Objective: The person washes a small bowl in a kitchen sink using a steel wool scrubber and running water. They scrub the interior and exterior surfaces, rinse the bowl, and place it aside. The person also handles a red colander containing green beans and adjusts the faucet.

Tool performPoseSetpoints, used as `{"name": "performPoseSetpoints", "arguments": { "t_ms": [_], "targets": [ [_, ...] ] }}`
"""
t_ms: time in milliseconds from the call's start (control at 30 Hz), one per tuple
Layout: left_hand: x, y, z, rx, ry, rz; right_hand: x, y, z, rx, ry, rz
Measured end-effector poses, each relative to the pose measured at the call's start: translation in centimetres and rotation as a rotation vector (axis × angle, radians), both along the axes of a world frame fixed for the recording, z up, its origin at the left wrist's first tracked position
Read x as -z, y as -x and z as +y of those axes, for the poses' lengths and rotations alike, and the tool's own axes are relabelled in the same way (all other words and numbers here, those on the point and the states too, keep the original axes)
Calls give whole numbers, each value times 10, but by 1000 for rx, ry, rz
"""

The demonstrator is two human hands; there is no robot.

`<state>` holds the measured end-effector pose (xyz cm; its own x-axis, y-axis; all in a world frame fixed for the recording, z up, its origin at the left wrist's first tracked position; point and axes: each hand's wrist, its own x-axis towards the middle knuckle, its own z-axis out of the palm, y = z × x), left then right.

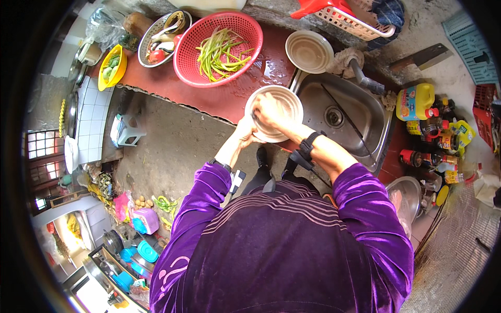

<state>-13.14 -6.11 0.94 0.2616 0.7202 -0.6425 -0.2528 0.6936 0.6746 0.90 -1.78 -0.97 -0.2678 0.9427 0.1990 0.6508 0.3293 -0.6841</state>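
Observation:
A white ceramic bowl (294, 102) is at the counter's front edge, just left of the sink. My left hand (247, 131) grips its lower left rim, with the thumb against the side. Inside the bowl is my right hand (269, 110), fingers bent down and blurred. Something dark shows by those fingers, but what it is cannot be made out. Above and to the right, a second bowl (309, 51) rests at the sink's corner and seems to hold cloudy water.
The steel sink (352, 129) has a dark rod (346, 117) lying across it. Along the red counter stand a pink colander (238, 76) of green strips, a metal colander (141, 47) of vegetables and a yellow basket (122, 70). A cleaver (430, 54) and several bottles (430, 127) lie right.

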Motion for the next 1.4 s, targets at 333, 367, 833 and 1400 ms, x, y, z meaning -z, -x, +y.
{"name": "performPoseSetpoints", "arguments": {
  "t_ms": [333,367,833,1400],
  "targets": [
    [3,5,7,-30,27,56,12,6,1,-137,7,-115],
    [4,8,7,-32,2,7,-11,7,-7,-154,42,-97],
    [15,12,10,135,-206,33,19,4,0,-140,24,-93],
    [-10,4,12,178,-163,34,-10,-6,9,-159,145,-248]
  ]
}}
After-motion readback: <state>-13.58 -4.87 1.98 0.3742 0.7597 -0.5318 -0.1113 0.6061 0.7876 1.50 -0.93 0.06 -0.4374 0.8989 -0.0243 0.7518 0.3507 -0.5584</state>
